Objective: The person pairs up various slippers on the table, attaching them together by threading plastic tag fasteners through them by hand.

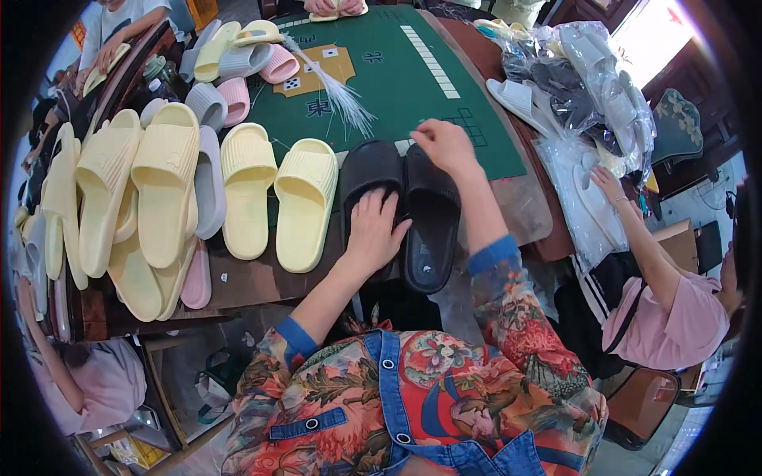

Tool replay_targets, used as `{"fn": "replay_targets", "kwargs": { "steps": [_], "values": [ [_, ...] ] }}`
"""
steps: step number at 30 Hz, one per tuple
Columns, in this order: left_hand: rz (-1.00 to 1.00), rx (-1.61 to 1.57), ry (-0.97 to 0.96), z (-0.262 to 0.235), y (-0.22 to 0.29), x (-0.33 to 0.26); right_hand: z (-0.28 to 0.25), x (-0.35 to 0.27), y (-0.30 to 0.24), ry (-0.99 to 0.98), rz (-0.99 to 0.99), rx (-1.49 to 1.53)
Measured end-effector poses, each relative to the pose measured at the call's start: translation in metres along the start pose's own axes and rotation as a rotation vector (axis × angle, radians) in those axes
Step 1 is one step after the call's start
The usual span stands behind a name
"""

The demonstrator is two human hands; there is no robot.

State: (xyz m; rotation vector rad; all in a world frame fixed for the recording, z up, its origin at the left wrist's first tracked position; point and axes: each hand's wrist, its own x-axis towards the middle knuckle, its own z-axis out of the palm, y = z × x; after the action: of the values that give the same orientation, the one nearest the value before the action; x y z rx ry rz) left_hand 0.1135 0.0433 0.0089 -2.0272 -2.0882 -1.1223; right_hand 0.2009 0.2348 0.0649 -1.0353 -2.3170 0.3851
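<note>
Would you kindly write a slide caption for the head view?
Left hand on one black slipper, right hand near the toe of its mate, beside pale yellow slippers.

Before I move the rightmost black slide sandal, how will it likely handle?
The rightmost black slide sandal probably flexes but keeps its shape, since its strap stands arched. It seems molded in one piece, suggesting low weight. Its dull surface may grip rather than slip.

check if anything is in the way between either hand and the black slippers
Nothing visible is: the left hand is on the left black slipper, and the right hand is over the front of the right black slipper; whether it touches is unclear.
</note>
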Motion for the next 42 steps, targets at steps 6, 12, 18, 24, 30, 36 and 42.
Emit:
{"fn": "replay_targets", "kwargs": {
  "steps": [6,12,18,24,30,36,42],
  "values": [
    [-0.024,0.002,0.002,0.004,-0.007,-0.009,0.043,0.023,0.002,-0.487,0.026,-0.134],
    [0.014,-0.022,0.027,0.016,-0.001,-0.008,0.006,-0.003,0.006,0.127,0.073,0.267],
    [-0.043,-0.139,0.104,0.013,-0.001,-0.005,0.001,-0.07,-0.052,0.092,-0.255,0.133],
    [0.185,-0.133,0.361,-0.012,-0.002,0.023,0.011,-0.075,-0.042,0.182,-0.155,0.329],
    [-0.173,-0.349,-0.079,0.005,-0.021,0.088,0.014,-0.057,-0.023,0.067,0.158,0.556],
    [-0.256,-0.522,0.04,0.017,-0.026,0.082,0.006,-0.044,-0.006,-0.187,0.277,0.952],
    [-0.368,-0.588,0.162,0.019,-0.038,0.082,0.011,-0.041,-0.004,-0.291,0.12,0.798]
  ]
}}
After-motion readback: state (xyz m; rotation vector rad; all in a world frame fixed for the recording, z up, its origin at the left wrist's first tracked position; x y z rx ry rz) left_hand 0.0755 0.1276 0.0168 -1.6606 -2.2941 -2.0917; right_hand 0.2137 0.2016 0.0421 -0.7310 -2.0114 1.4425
